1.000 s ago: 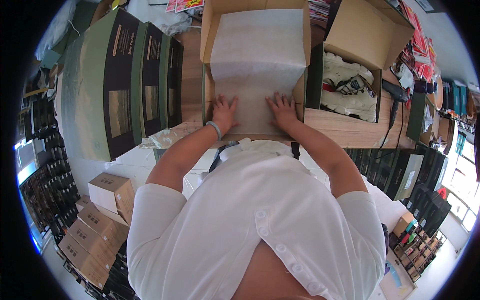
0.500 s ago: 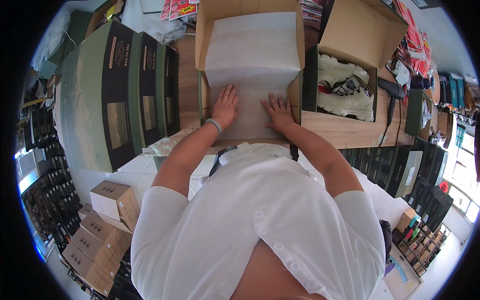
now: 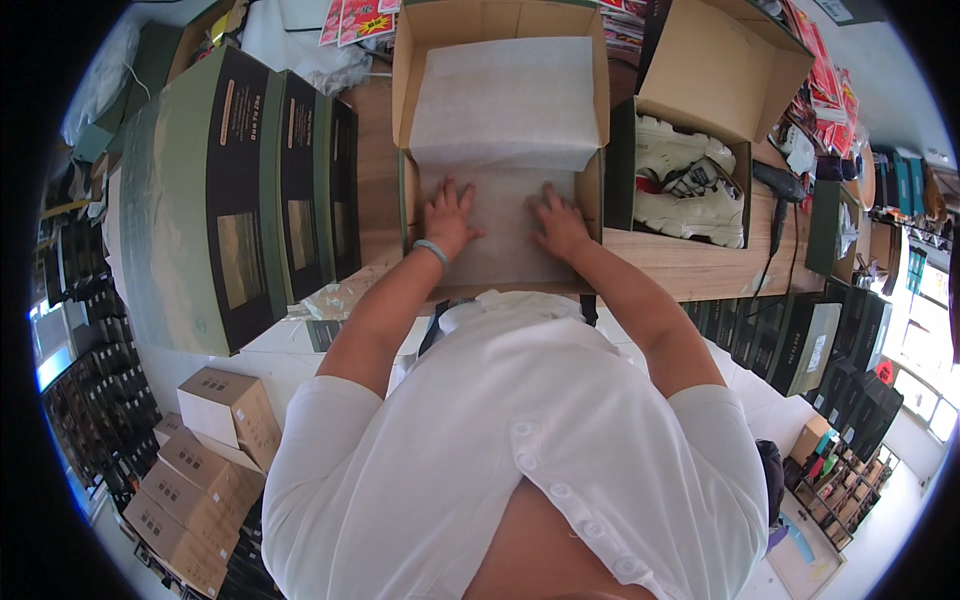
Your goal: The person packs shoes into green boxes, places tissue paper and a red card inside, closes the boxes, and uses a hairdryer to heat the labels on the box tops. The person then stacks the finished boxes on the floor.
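Note:
An opened shoebox [image 3: 412, 85] stands on the table in front of me, its lid raised at the far side. White tissue paper [image 3: 505, 95] lines it, the far part folded up against the lid and the near part lying over the bottom. My left hand [image 3: 450, 215] rests on the paper at the left side, fingers spread. At the right side my right hand [image 3: 562, 224] lies on the same paper, its fingers apart too. Neither hand holds anything. Whether something lies under the paper is hidden.
To the right, another open shoebox [image 3: 745, 190] holds a pair of off-white sneakers [image 3: 690, 215]. Beyond it lies a dark handheld tool with a cord [image 3: 778, 180]. Large green and black boxes [image 3: 240, 200] stand at the left. Brown cartons [image 3: 205, 470] are stacked on the floor.
The raised tissue paper has sagged toward me, its fold now overhanging the near part. My left hand has shifted slightly nearer and its fingers have spread; the right has moved little.

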{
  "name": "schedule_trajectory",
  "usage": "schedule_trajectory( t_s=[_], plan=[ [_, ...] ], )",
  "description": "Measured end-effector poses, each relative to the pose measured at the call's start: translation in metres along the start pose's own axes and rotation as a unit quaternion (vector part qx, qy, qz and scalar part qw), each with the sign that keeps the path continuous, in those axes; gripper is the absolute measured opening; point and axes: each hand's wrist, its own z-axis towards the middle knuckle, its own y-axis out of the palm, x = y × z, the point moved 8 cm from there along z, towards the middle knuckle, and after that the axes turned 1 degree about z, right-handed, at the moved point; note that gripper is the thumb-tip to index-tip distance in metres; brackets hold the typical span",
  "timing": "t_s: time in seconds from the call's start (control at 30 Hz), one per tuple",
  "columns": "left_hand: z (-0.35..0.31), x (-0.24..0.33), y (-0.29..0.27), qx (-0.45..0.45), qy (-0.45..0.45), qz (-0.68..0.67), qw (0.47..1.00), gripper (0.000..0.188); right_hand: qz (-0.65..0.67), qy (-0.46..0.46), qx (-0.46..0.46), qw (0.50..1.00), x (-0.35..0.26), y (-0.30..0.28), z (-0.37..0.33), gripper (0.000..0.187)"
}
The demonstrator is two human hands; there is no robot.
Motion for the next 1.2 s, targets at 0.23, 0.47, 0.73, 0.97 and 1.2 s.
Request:
schedule_trajectory(
  t_s=[0.23, 0.47, 0.73, 0.97, 1.2],
  plan=[
    [0.024, -0.026, -0.014, 0.091, -0.06, -0.099, 0.989, 0.072, 0.068, 0.152, -0.021, 0.986, 0.022, -0.022, 0.049, 0.078],
    [0.026, -0.028, -0.015, 0.071, -0.053, -0.132, 0.987, 0.07, 0.072, 0.157, -0.025, 0.985, 0.044, -0.005, 0.064, 0.08],
    [-0.034, -0.017, -0.038, 0.104, -0.007, -0.22, 0.97, 0.053, 0.29, -0.023, 0.32, 0.901, 0.061, -0.151, -0.086, 0.052],
    [-0.138, 0.037, -0.038, 0.223, -0.003, -0.174, 0.959, 0.035, -0.008, 0.184, 0.385, 0.905, 0.28, -0.147, -0.172, 0.057],
    [-0.147, 0.09, -0.029, 0.29, -0.071, -0.152, 0.942, 0.023, -0.022, 0.199, 0.305, 0.931, 0.301, -0.157, -0.131, 0.061]
  ],
)
